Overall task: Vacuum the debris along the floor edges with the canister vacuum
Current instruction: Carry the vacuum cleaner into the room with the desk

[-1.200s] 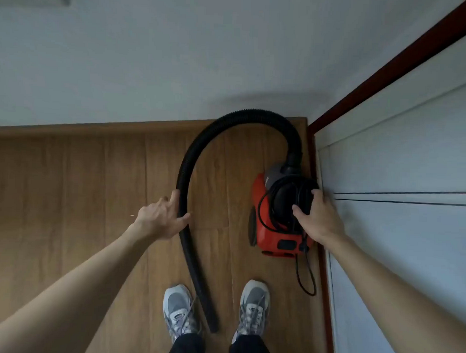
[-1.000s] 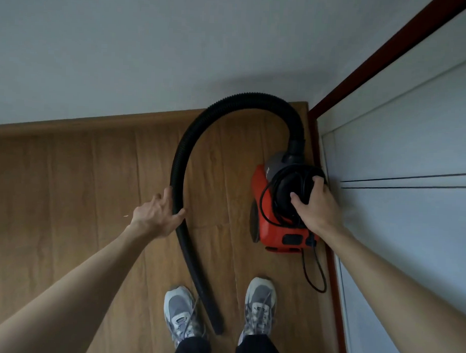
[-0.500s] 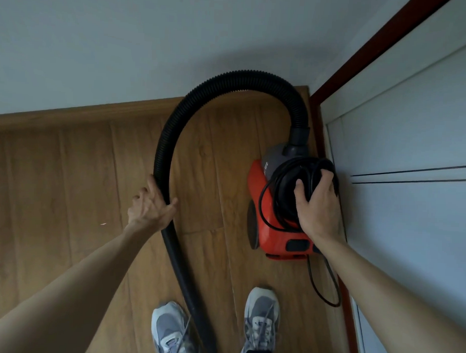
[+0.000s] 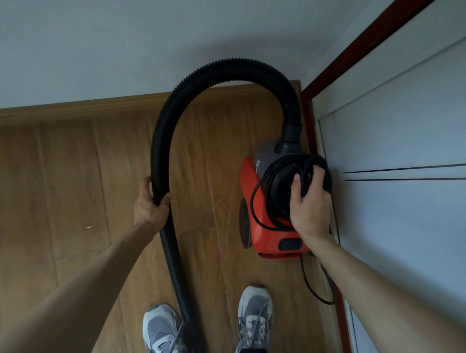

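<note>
A red canister vacuum [image 4: 264, 230] sits by the right wall panel, with a black power cord [image 4: 280, 164] coiled round its top. My right hand [image 4: 308, 205] grips the coiled cord and the handle under it. A black ribbed hose [image 4: 230, 70] arches up from the vacuum's front and comes down on the left. My left hand [image 4: 150, 205] holds the hose where it runs down toward the floor. The hose's lower end passes between my shoes and leaves the view.
Wooden floor [image 4: 68, 183] meets a wooden skirting [image 4: 83, 105] under a pale wall. A white panelled door or cabinet [image 4: 412, 156] with a dark red frame [image 4: 363, 41] stands to the right. A small white speck [image 4: 88, 227] lies on the floor. A loose cord loop [image 4: 317, 290] hangs near my right shoe [image 4: 254, 314].
The vacuum and hose appear closer and larger, and the hose arch rose toward me. My left hand wrapped round the hose and my right hand curled further over the cord coil.
</note>
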